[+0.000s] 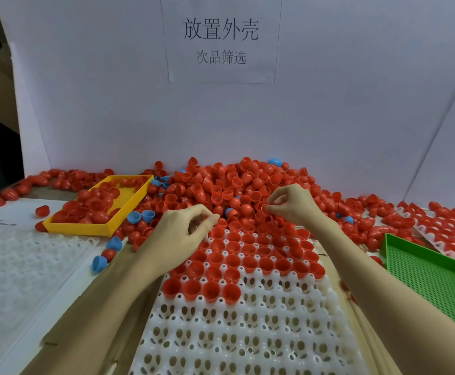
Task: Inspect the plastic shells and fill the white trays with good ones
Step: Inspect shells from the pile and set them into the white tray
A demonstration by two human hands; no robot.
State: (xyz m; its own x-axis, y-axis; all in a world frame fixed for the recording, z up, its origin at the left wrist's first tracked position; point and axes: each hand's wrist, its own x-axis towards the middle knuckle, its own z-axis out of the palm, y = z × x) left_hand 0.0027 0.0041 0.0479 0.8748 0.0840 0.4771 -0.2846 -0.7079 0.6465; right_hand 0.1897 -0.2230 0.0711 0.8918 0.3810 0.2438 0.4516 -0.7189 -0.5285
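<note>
A great heap of red plastic shells [237,185] lies banked against the white backboard across the middle of the frame, within easy reach of both hands, so picking needs no stretching. Directly below it, in the lower centre, sits the white tray [248,334] being filled: its far rows, nearest the heap, already carry shells seated mouth-up, while the near rows stand bare, so I judge the filling runs from the far edge towards the person.

The right hand [294,204], right of centre at the foot of the heap, pinches a red shell [264,208] between thumb and fingertips, held up where its rim can be looked over. The left hand [185,231], left of centre, hovers over the tray's far left corner with fingers curled in; whether it holds anything I cannot tell.

A yellow bin [104,228] at the left holds loose red shells, perhaps rejects; a green bin [426,277] sits at the right edge. A few blue shells [139,216] lie scattered beside the yellow bin
</note>
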